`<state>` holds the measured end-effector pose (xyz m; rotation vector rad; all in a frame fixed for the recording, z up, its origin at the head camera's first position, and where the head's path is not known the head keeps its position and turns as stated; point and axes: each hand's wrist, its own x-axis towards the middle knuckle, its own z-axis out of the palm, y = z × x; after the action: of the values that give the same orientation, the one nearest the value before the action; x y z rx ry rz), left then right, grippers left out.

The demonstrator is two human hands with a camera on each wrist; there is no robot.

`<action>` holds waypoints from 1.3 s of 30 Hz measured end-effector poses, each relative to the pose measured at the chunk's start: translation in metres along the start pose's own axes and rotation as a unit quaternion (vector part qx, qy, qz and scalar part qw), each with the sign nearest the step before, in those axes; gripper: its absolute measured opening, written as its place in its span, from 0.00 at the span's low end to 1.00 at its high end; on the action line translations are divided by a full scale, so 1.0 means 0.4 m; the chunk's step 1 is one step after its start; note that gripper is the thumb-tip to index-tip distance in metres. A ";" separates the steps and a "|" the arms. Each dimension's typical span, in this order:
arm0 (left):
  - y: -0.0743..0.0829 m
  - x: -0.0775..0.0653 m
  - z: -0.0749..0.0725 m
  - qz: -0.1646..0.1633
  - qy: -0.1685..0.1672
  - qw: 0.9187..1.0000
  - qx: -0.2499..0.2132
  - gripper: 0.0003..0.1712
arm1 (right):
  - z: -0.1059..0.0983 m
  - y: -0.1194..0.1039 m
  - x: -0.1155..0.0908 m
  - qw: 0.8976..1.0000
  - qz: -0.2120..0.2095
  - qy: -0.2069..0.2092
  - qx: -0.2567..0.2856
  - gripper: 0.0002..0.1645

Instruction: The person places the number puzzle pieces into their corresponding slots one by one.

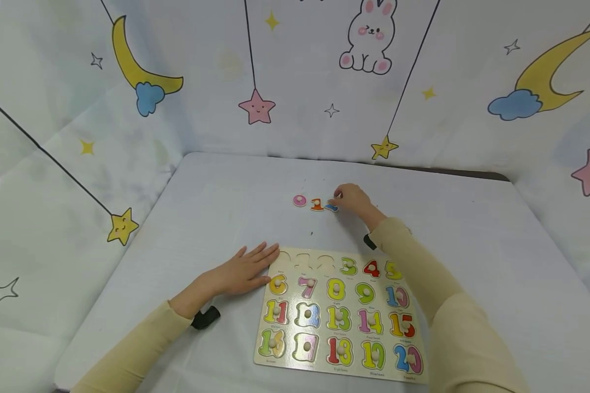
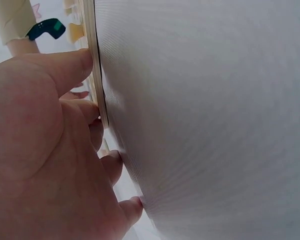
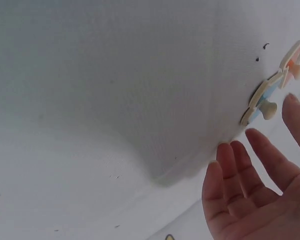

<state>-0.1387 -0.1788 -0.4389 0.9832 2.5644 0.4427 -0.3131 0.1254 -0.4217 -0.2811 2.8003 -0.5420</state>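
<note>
My right hand is over the blue number 2 piece at the back of the table. In the right wrist view a pale knob stands on that piece, and the thumb and fingers are spread around it without pinching it. Beside it lie an orange number 1 piece and a pink number 0 piece. My left hand lies flat with fingers outstretched, thumb and fingertips at the left edge of the wooden number puzzle board.
Knobbed number pieces from 3 to 20 sit in the board; the three slots at its top left are bare. A white cloth covers the table. Behind it hangs a curtain printed with moons and stars. My right sleeve overlaps the board's right side.
</note>
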 end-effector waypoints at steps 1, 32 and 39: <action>0.000 0.000 0.000 0.000 0.000 1.000 -0.001 0.38 | 0.003 0.000 0.002 1.000 0.002 -0.003 -0.008 0.23; 0.014 -0.006 -0.013 0.002 0.002 1.000 -0.006 0.37 | 0.029 0.038 -0.032 0.990 -0.078 0.063 0.098 0.09; 0.022 -0.008 -0.020 0.007 0.003 1.000 -0.009 0.36 | 0.019 0.062 -0.052 0.980 -0.058 0.050 0.185 0.07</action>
<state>-0.1349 -0.1759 -0.4276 0.9948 2.5559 0.4722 -0.2946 0.1504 -0.4336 -0.3447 2.7152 -1.1125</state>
